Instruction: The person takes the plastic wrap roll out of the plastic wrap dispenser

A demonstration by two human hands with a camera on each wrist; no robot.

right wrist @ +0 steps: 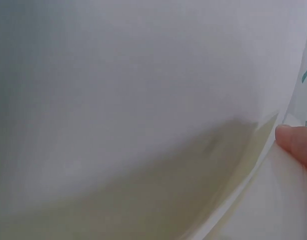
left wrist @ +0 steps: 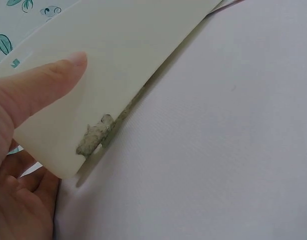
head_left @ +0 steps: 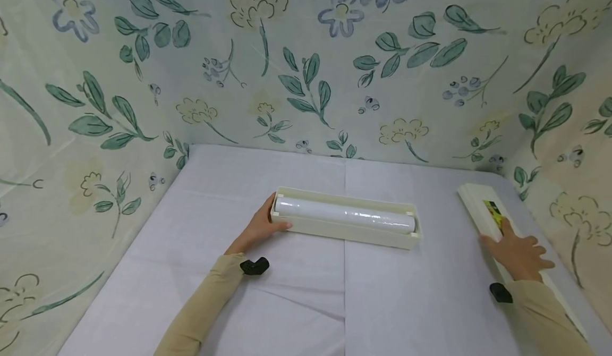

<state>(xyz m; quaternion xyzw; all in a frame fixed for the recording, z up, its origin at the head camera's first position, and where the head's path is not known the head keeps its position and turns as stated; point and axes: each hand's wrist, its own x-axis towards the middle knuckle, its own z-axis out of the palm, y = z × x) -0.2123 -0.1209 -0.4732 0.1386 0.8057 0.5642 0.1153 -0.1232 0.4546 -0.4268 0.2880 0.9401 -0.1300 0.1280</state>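
Observation:
A long cream plastic box (head_left: 344,235) stands open-topped on the table, and a shiny white roll (head_left: 344,213), which looks like cling film, lies inside it. My left hand (head_left: 262,222) grips the box's left end, its thumb (left wrist: 53,80) on the front wall and the fingers round the end. A grey-green stuck patch (left wrist: 95,135) marks the wall's lower edge in the left wrist view. Over at the right, my right hand (head_left: 518,252) rests with spread fingers on a long white lid-like piece (head_left: 478,199) bearing a yellow-green label (head_left: 493,213). Its thumb (right wrist: 296,142) touches the near edge.
A white cloth (head_left: 268,313) covers the table, with a seam down the middle and some creases. Floral curtains (head_left: 306,69) rise behind the table and along both sides. Each wrist carries a small black device (head_left: 255,266).

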